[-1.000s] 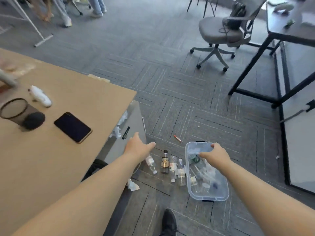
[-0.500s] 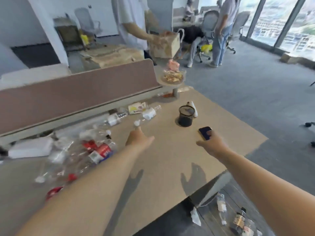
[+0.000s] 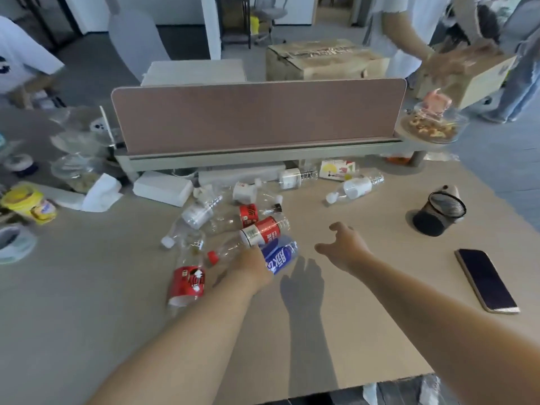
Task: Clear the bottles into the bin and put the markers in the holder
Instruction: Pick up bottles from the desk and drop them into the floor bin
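Observation:
Several empty plastic bottles lie in a heap on the tan table (image 3: 336,331). Among them are a blue-labelled bottle (image 3: 282,255), a red-labelled bottle (image 3: 263,232) and another red-labelled bottle (image 3: 188,283). A white-labelled bottle (image 3: 355,188) lies apart, further back. My left hand (image 3: 252,268) rests against the blue-labelled bottle's near end, with its fingers hidden. My right hand (image 3: 342,247) hovers just right of the heap, fingers spread and holding nothing. The black mesh holder (image 3: 441,214) stands at the right, with a whitish object behind it. The bin is out of view.
A dark phone (image 3: 486,280) lies at the right near the table edge. A brown divider panel (image 3: 257,115) closes the back. White tissue packs (image 3: 162,188), a yellow tub (image 3: 24,201) and glass bowls sit at the left. People stand with cardboard boxes behind.
The view swung from the floor bin up to the table. Both hands came forward; my left hand dropped onto the blue-labelled bottle and my right hand moved left from the phone toward the heap.

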`<action>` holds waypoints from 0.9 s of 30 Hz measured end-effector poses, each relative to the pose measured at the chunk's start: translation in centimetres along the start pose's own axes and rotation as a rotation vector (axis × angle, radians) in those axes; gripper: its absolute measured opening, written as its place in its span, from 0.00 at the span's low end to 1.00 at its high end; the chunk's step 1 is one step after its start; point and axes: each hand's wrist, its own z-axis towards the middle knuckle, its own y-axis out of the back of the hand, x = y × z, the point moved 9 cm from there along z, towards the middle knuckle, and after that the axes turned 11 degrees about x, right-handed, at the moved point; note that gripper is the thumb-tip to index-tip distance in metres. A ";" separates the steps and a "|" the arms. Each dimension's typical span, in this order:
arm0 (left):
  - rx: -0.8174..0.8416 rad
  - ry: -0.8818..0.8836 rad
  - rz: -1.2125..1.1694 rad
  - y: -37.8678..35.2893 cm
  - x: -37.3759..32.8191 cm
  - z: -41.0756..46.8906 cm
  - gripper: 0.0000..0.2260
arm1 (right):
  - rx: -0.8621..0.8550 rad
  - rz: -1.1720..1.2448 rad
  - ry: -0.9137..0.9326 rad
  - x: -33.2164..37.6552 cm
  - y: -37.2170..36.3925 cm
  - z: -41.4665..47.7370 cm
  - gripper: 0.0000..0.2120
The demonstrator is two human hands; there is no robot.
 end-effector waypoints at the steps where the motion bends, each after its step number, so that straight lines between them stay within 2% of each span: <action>1: 0.006 0.017 0.017 -1.2 0.2 0.4 0.31 | -0.006 -0.007 0.012 0.1 0.0 0.6 0.32; 5: -0.045 0.135 -0.017 -4.1 1.7 1.4 0.33 | 0.018 -0.016 0.025 -0.9 -0.9 2.4 0.29; 9: -0.068 0.146 0.103 -4.1 1.0 1.9 0.34 | 0.062 -0.029 0.003 -2.8 -1.7 3.3 0.28; 13: -0.065 0.134 -0.033 -3.5 1.2 1.5 0.33 | 0.090 -0.067 0.019 -2.3 -0.8 4.4 0.28; 16: -0.139 0.133 -0.137 -1.1 2.2 0.1 0.33 | 0.118 -0.117 0.091 1.0 0.0 6.1 0.27; 22: -0.427 0.185 -0.260 8.0 6.2 -4.2 0.29 | 0.215 -0.263 0.308 11.0 -2.8 8.1 0.20; 25: -0.517 0.223 -0.347 10.9 9.8 -6.9 0.30 | 0.285 -0.492 0.405 14.5 -7.2 8.3 0.13; 27: -0.540 0.298 -0.361 11.3 12.3 -8.9 0.30 | 0.330 -0.667 0.428 14.7 -10.4 8.7 0.19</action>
